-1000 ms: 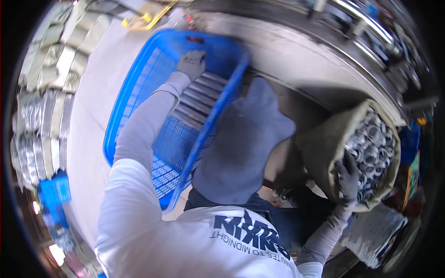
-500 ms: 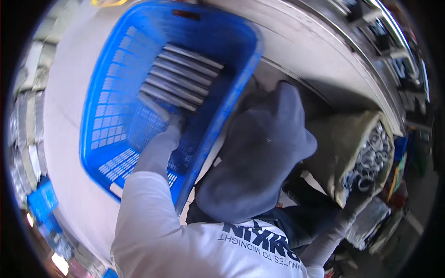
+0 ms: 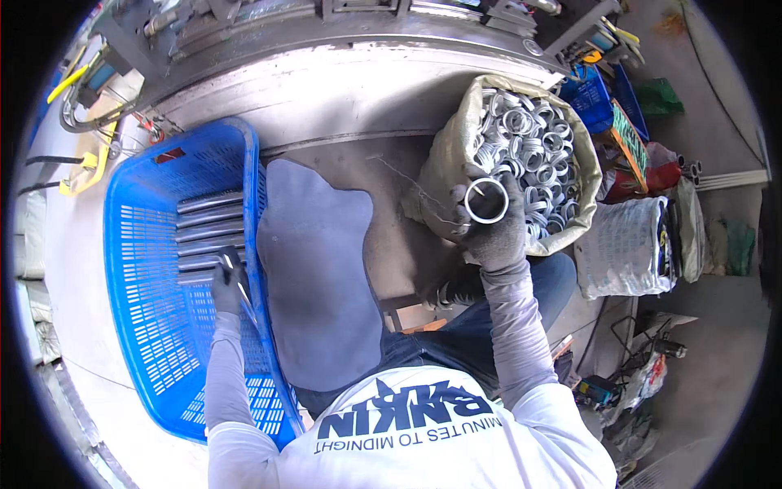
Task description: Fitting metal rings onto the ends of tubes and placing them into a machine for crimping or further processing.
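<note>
A pale metal ring (image 3: 486,222) is held by its rim in the gloved right grip (image 3: 498,236), closed narrowly, so its round opening is left uncovered; it is held above the near edge of the sack (image 3: 446,183). The loose rings (image 3: 529,130) are heaped inside, and the mouth is kept wide and tipped toward the wearer, presumably for easy reach. A shiny metal rod (image 3: 245,295) seems to be clasped in the left grip (image 3: 227,292) within the blue basket (image 3: 122,342), where more rods (image 3: 210,224) are laid side by side, probably to stay orderly. Large dark lettering and a smaller line are printed on the white shirt (image 3: 391,448), seen inverted; faint marks on the wrapped bundle (image 3: 623,248) cannot be read.
</note>
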